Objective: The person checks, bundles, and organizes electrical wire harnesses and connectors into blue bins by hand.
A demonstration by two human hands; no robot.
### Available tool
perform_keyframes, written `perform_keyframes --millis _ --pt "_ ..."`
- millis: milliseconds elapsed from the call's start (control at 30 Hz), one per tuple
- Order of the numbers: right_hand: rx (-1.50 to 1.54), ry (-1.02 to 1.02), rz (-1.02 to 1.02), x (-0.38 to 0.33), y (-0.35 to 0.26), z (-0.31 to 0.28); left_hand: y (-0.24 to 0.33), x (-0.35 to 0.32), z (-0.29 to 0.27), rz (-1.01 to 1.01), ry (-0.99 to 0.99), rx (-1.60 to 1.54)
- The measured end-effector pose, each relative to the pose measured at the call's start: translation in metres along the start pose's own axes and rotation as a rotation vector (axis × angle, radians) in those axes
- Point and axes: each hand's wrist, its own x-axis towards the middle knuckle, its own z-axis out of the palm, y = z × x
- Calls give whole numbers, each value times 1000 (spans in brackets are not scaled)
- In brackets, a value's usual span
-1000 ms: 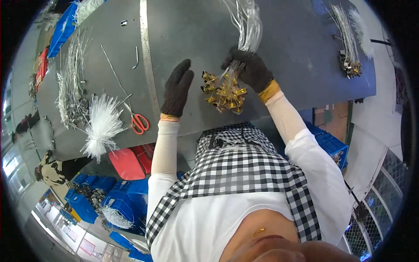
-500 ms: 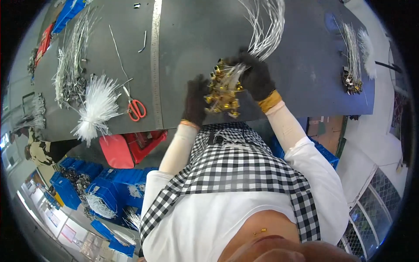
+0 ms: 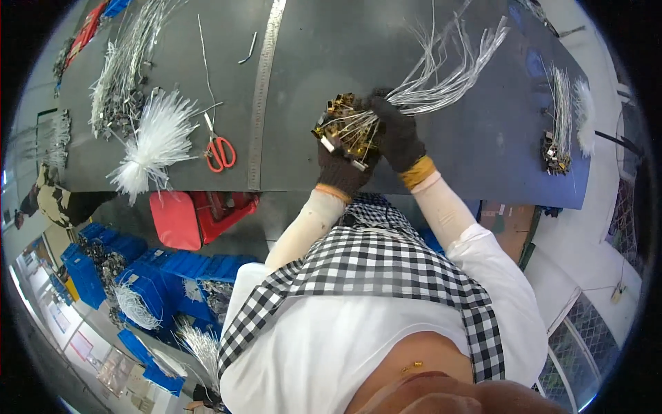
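A bundle of thin silvery-clear wires (image 3: 441, 93) is in front of me, fanning out to the far right over the dark table. Small gold and metallic end pieces (image 3: 348, 127) cluster at its near left end. My right hand (image 3: 400, 134), in a dark glove with an orange cuff, is closed round the wires just beside that cluster. Below the cluster, my gloved left hand (image 3: 343, 169) presses up against the end pieces. Its fingers are mostly hidden under them.
On the dark table (image 3: 303, 62) lie a metal ruler strip (image 3: 262, 96), red-handled scissors (image 3: 221, 153), a white fibre bundle (image 3: 155, 141) and wire bundles (image 3: 117, 76) at left. Another wire bundle (image 3: 560, 124) lies far right. A red stool (image 3: 181, 219) and blue bins (image 3: 155, 276) stand below left.
My left hand has moved right, from beside the end pieces to beneath them. The bundle has turned, its loose wires swinging to the right. The view has shifted slightly.
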Motion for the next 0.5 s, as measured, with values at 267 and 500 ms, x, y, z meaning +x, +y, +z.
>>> perform_keyframes --millis 267,500 --pt "338 -129 348 48 -31 -18 -36 -24 -4 -173 -40 -743" --pt "1516 126 1008 1 -37 14 -46 -16 -30 -521 42 -1114"
